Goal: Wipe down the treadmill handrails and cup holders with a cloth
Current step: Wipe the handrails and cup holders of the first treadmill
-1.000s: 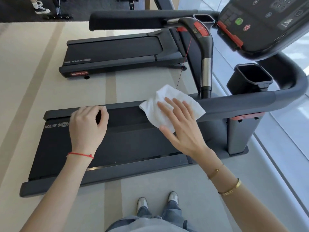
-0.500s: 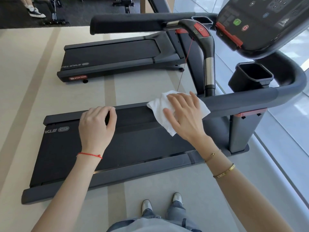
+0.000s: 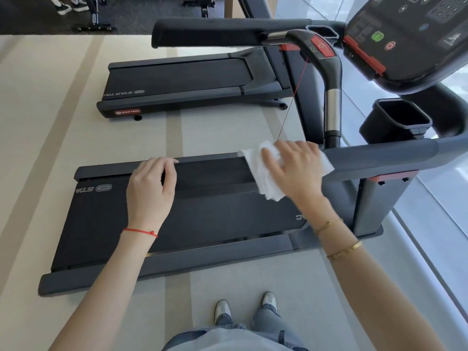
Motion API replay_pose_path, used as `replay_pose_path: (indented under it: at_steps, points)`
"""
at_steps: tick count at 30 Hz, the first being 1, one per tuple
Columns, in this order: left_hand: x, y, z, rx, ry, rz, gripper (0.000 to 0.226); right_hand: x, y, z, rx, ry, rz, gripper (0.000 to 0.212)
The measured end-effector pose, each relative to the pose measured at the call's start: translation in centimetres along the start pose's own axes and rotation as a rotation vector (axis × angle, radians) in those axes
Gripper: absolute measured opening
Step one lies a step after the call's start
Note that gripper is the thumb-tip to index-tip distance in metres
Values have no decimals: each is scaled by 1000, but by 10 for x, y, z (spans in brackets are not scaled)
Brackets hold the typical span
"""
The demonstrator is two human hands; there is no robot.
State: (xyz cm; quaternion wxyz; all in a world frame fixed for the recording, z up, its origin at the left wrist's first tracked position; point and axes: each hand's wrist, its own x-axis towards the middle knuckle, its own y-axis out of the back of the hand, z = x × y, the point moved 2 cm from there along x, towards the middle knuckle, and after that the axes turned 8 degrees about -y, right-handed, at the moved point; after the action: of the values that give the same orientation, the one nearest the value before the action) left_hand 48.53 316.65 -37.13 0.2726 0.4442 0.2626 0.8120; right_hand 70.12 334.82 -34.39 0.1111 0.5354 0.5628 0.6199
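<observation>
The white cloth (image 3: 263,173) lies draped over the near handrail (image 3: 379,158) at its free end, under the right hand (image 3: 295,171), whose fingers curl over it and the rail. The left hand (image 3: 150,190) hangs loosely curled above the treadmill belt (image 3: 202,211), holding nothing. Just past the cloth a chrome-banded upright grip (image 3: 332,107) rises from the rail, with a red cord (image 3: 293,95) hanging beside it. A black cup holder (image 3: 395,122) sits further along, beneath the console (image 3: 410,39). A second treadmill (image 3: 182,82) stands beyond

head cam | worn on head | faces forward-down | close above treadmill handrail (image 3: 379,158)
</observation>
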Motion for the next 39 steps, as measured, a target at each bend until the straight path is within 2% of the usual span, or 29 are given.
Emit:
replay_pose_path:
  at_steps: [3, 5, 9, 11, 14, 17, 20, 22, 24, 26, 29, 31, 33, 35, 37, 39]
  points:
    - [0, -1, 1, 16, -8, -6, 30, 22, -8, -2, -45, -154, -255, 51]
    - [0, -1, 1, 19, -7, -16, 30, 37, -18, -16, -56, -155, -451, 54]
    - [1, -1, 3, 30, 15, -27, 31, 53, -42, -78, -41, 19, -793, 60]
    - [1, 0, 4, 30, 27, -21, 31, 47, -50, -119, -12, 131, -846, 67]
    - [1, 1, 4, -7, 62, 7, 31, 30, -48, -144, 41, 229, -681, 75]
    - [1, 1, 3, -38, 62, 13, 28, 19, -32, -125, 58, 251, -472, 66]
    - [1, 0, 1, -31, 57, 17, 30, 13, -19, -93, 34, 249, -352, 58]
    - [1, -1, -1, -22, 44, 18, 33, 20, -14, -59, -19, 143, -387, 61]
    - [1, -2, -2, -15, 23, 20, 34, 35, -8, -23, -80, -15, -487, 64]
    - [1, -2, -3, -10, 11, 22, 34, 47, -8, -8, -121, -95, -606, 66]
    - [1, -3, -4, 2, 11, 24, 34, 53, -23, -37, -89, -30, -732, 65]
    - [1, -3, -4, 5, 12, 21, 34, 47, -32, -71, -65, 67, -716, 65]
    - [1, -2, -4, 0, 11, 16, 34, 32, -35, -100, -21, 111, -595, 66]
    - [0, -2, -3, -5, 9, 14, 34, 13, -32, -115, 54, 122, -347, 63]
    - [-1, -2, -3, -18, 12, 11, 34, -9, -27, -110, 152, 180, -63, 56]
    - [-1, -2, -3, -30, 25, 7, 34, -34, -31, -89, 215, 270, 71, 52]
